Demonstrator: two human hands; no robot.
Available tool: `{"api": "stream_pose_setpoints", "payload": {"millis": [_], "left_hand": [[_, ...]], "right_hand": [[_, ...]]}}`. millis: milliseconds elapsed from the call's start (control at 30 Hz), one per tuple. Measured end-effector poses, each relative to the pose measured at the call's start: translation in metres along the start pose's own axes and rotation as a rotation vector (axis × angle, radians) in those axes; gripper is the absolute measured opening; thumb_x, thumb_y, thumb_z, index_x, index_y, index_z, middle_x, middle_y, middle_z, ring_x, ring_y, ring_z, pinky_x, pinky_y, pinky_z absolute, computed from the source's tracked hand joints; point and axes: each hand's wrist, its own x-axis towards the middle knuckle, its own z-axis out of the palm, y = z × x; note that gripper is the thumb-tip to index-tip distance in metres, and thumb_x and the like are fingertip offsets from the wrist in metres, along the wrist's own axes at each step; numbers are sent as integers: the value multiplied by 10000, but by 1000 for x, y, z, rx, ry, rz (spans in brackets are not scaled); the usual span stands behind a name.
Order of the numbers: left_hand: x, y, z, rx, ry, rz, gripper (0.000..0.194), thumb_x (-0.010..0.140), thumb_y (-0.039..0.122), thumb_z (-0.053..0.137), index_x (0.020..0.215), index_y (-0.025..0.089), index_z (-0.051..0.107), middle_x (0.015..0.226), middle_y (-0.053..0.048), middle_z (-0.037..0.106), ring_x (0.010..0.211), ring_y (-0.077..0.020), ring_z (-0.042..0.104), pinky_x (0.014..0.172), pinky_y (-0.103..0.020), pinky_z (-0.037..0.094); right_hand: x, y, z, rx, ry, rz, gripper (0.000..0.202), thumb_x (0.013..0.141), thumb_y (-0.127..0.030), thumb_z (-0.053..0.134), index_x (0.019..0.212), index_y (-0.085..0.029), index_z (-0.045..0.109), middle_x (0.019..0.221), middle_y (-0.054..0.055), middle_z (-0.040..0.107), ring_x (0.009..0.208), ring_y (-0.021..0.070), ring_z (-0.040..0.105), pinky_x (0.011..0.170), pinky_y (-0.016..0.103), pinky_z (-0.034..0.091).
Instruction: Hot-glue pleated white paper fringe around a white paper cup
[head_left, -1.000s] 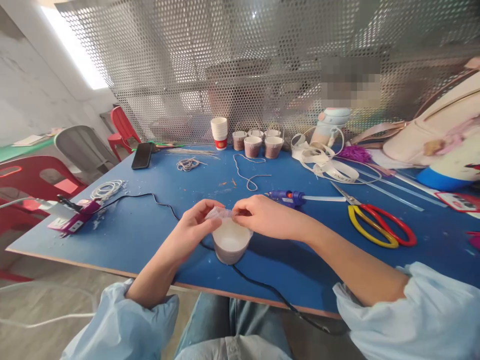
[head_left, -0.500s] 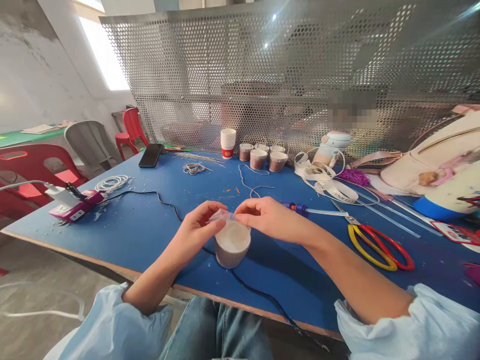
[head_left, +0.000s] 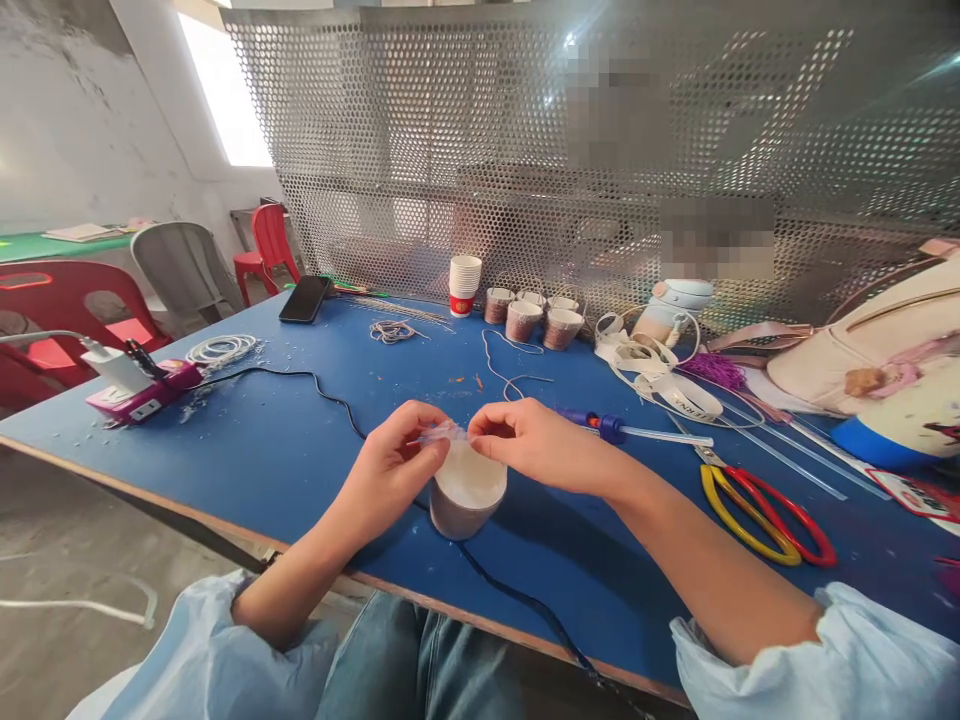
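Note:
A cord-wrapped paper cup [head_left: 466, 505] stands near the table's front edge, its pale opening facing up. Over its far rim, my left hand [head_left: 401, 455] pinches a small clear plastic bag [head_left: 442, 433] between thumb and fingers. My right hand [head_left: 517, 440] comes from the other side, thumb and finger closed on the bag's right end. What the bag holds, if anything, is too small to make out. A glue gun [head_left: 600, 424] with a clear stick lies just beyond my right wrist.
Scissors [head_left: 765, 515] with red and yellow handles lie at the right. A black cable [head_left: 517, 597] runs under the cup toward the power strip [head_left: 146, 395]. Several wrapped cups [head_left: 523, 320], a paper cup stack [head_left: 463, 285] and white ribbon [head_left: 660, 375] stand farther back.
My view has shifted slightly. The plastic bag looks flatter and more stretched between my fingers, while both hands stay over the cup.

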Motion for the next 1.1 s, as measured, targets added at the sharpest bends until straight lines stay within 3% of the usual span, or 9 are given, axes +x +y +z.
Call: {"api": "stream_pose_setpoints", "payload": {"millis": [467, 667, 833, 1100], "left_hand": [[-1, -1, 4, 24, -11, -42, 101, 801, 219, 558, 865, 171, 620, 760, 7, 599, 653, -107, 493, 584, -203, 385], [2, -2, 2, 68, -40, 22, 249, 792, 154, 519, 981, 186, 678, 912, -26, 678, 780, -142, 582, 663, -222, 438], [8, 1, -2, 106, -123, 137, 293, 796, 113, 446, 868, 186, 720, 966, -49, 661, 858, -155, 604, 710, -243, 451], [5, 6, -1, 362, -94, 137, 262, 765, 73, 425, 775, 173, 667, 838, -25, 657, 715, -131, 576, 652, -238, 423]], "right_hand": [[0, -10, 5, -234, 100, 1, 154, 820, -250, 492, 736, -195, 608, 686, -18, 613, 623, 114, 506, 578, 246, 353], [0, -15, 6, -335, 126, 21, 149, 813, -208, 486, 754, -206, 623, 711, -5, 635, 642, 127, 532, 571, 247, 342], [3, -10, 7, -267, 127, -5, 149, 809, -221, 490, 801, -207, 638, 730, -8, 642, 668, 130, 540, 602, 254, 363], [4, -2, -1, -61, 12, -13, 181, 830, -312, 503, 800, -179, 622, 742, -14, 609, 660, 116, 505, 580, 242, 369]]}}
